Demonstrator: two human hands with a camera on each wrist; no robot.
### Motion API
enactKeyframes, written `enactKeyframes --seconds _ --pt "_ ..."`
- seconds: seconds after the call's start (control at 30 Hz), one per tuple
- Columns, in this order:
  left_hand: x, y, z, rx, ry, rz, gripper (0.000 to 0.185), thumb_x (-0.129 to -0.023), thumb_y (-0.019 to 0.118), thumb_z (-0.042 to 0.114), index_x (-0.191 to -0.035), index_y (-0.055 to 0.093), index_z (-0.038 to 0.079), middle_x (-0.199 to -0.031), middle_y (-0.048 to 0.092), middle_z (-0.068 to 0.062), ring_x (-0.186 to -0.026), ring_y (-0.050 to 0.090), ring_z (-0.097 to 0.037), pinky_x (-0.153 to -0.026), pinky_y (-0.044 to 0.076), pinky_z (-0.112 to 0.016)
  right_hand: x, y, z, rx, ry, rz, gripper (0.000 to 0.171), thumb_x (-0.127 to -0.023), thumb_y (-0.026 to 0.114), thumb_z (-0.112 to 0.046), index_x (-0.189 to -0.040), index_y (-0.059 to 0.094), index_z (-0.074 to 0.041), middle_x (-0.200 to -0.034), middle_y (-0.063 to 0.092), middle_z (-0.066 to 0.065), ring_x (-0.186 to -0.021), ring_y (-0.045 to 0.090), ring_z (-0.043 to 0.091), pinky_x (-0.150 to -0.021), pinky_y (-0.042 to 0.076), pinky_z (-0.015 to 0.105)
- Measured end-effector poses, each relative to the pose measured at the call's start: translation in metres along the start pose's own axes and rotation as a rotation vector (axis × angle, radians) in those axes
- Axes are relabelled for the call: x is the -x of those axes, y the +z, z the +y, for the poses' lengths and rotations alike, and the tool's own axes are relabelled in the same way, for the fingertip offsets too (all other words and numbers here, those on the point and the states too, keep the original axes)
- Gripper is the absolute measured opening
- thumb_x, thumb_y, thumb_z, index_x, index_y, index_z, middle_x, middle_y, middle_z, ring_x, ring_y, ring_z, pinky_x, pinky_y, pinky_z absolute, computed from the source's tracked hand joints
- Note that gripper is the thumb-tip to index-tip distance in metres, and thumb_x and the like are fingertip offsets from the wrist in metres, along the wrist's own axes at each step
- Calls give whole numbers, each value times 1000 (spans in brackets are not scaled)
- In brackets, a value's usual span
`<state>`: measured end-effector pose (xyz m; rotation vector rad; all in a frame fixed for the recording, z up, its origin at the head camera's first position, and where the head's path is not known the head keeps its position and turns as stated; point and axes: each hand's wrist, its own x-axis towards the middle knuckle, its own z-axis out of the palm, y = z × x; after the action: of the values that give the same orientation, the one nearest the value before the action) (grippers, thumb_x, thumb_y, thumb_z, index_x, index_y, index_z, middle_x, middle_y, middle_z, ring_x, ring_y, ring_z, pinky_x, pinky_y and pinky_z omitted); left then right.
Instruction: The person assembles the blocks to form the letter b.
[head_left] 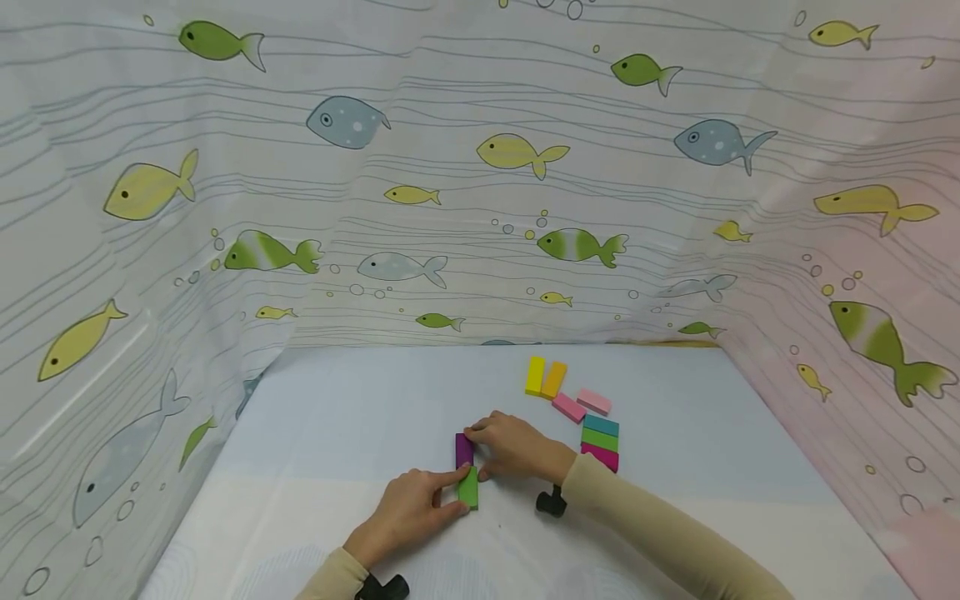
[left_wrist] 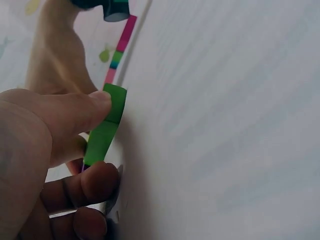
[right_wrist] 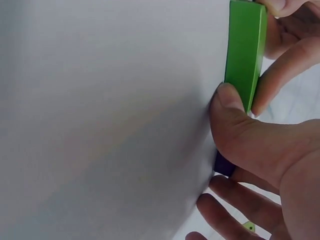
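Left hand (head_left: 408, 512) pinches the green block (head_left: 468, 488) lying on the table (head_left: 337, 433); right hand (head_left: 517, 447) grips the purple block (head_left: 463, 450) touching it at twelve o'clock. More coloured blocks (head_left: 600, 437) lie near, at two o'clock.

A makeshift recording booth rather than a lived-in room: a white fish-printed plastic curtain (head_left: 480, 192) walls in a pale blue counter (head_left: 360, 408) on three sides.

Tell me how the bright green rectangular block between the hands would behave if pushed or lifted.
The bright green rectangular block looks rigid, its edges staying straight under the left hand and right hand. Flat faces suggest sliding, not rolling. Probably light, since fingertips alone steady it.
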<state>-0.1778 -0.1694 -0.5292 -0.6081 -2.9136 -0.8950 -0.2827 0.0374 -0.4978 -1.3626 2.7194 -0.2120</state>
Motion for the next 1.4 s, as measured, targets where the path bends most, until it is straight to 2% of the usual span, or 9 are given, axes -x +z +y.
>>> enactKeyframes --seconds 0.4,0.53,0.67,0.77,0.87,0.97,1.13,1.3,1.4 --pt "3 2 -2 -9 2 8 51 -87 72 43 -134 64 25 -54 44 20 -47 39 4 -44 32 -21 5 5 2 -57 1 -25 75 -81 79 -44 -145 51 -17 -143 56 -4 -126 51 18 -102 47 33" --pt "3 1 -4 24 63 103 49 -86 76 33 -133 65 21 -62 51 18 -52 43 4 -49 36 -18 6 6 8 -141 30 -70 84 -82 78 -45 -152 40 -19 -151 47 -4 -135 44 20 -107 42 37" --pt "0 5 -2 7 110 282 48 -82 79 24 -128 68 15 -86 62 6 -52 40 5 -50 36 -17 11 4 20 -260 62 -110 92 -84 76 -49 -157 28 -20 -155 40 -3 -140 38 20 -112 36 41" --pt "-2 8 3 -73 84 300 54 -83 78 33 -131 65 12 -121 61 -6 -48 34 5 -47 35 -18 17 -2 29 -337 80 -106 89 -85 72 -52 -157 30 -21 -156 39 -2 -142 37 20 -113 34 43" --pt "-3 13 8 -164 46 222 63 -88 71 46 -139 58 12 -149 46 -10 -47 39 0 -47 37 -21 23 -9 38 -396 94 -60 82 -87 70 -52 -154 37 -20 -155 41 -1 -143 36 22 -112 34 47" --pt "-3 17 11 -244 25 166 65 -92 64 51 -142 54 12 -155 42 -7 -58 56 -8 -52 44 -26 27 -14 49 -436 118 25 77 -88 69 -52 -151 42 -18 -154 43 1 -142 38 24 -112 35 49" --pt "-4 21 14 -324 37 198 56 -94 63 44 -139 58 12 -150 49 -4 -76 70 -20 -60 50 -34 34 -23 68 -469 205 136 73 -88 70 -50 -148 46 -15 -152 45 5 -140 39 29 -111 33 53" --pt "-4 25 16 -359 43 235 49 -95 64 34 -136 61 10 -148 51 -6 -69 67 -20 -53 47 -32 36 -33 94 -402 238 198 68 -93 68 -41 -147 46 -5 -152 42 19 -141 35 41 -112 29 58" --pt "-5 27 19 -368 36 241 47 -95 63 32 -136 61 9 -148 51 -7 -63 64 -19 -49 44 -30 36 -36 114 -327 307 241 64 -96 65 -34 -145 46 2 -153 37 27 -139 33 48 -111 27 63"
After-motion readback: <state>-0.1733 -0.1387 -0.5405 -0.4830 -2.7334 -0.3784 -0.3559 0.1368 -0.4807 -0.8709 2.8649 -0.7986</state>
